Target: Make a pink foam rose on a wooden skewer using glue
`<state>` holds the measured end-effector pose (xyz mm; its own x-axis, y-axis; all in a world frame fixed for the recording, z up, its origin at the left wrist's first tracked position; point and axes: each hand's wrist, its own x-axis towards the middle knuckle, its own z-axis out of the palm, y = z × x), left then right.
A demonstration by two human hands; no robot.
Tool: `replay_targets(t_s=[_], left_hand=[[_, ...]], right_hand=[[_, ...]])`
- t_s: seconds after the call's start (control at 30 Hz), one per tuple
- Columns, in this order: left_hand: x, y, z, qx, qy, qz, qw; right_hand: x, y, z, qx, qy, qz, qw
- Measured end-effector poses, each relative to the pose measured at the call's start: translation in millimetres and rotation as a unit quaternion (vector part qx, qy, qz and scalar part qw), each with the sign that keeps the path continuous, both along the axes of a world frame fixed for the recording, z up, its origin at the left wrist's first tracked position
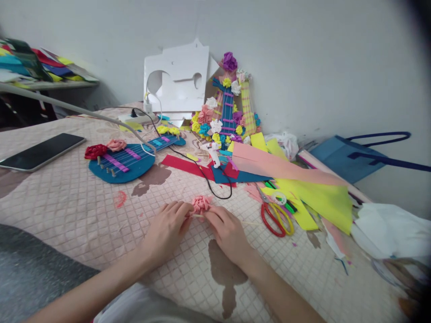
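A pink crepe-paper flower (201, 203) is between my two hands at the middle of the table. My left hand (170, 220) has its fingers closed on the flower's left side. On the right side, my right hand (226, 229) pinches the flower's lower edge. A short pale stick (197, 216) lies across the front of the flower, between my fingertips. The fingertips themselves are partly hidden. Beyond the hands sits a blue paper guitar (134, 168) with strings, purple strips, and red and pink flowers.
Scissors (276, 220) with red and yellow handles lie to the right, beside yellow (319, 202) and pink paper sheets (269, 159). A white glue gun (213, 153) stands farther back, its black cord (202, 170) looping forward. A phone (42, 151) lies at left. Decorated guitars (227, 110) lean against the wall.
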<state>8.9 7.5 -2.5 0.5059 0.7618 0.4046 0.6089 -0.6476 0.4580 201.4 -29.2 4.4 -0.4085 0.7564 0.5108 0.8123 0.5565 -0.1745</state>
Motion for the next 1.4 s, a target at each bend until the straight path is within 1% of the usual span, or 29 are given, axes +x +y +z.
replay_targets(t_s=[0.13,0.3,0.4,0.53,0.73,0.9,0.97,1.2,1.4], left_hand=[[0,3,2.4,0.017,0.022,0.006,1.000],[0,7,4.0,0.033,0.023,0.003,0.999],[0,8,3.8,0.040,0.028,-0.002,0.999],[0,7,4.5,0.045,0.031,-0.004,0.999],[1,7,5.6,0.049,0.031,-0.002,0.998],[1,8,4.6,0.054,0.031,-0.004,0.998],[0,8,4.4,0.055,0.033,-0.005,0.998],[2,-1,8.2,0.052,0.025,0.002,0.998],[18,-7,11.5,0.089,0.049,0.008,0.995]], right_hand=[[0,0,1.4,0.002,0.004,0.004,1.000],[2,1,-1.5,0.005,-0.007,0.004,1.000],[3,1,-2.7,0.011,-0.008,-0.003,1.000],[1,0,1.4,0.014,-0.007,-0.022,1.000],[-4,-1,1.1,0.033,-0.056,-0.054,0.996],[-5,3,-3.6,0.049,-0.032,-0.052,0.997],[-5,3,-4.8,0.035,-0.006,-0.053,0.998],[-4,1,-6.1,-0.068,0.115,-0.057,0.989],[-5,2,-4.0,-0.091,0.163,-0.063,0.980]])
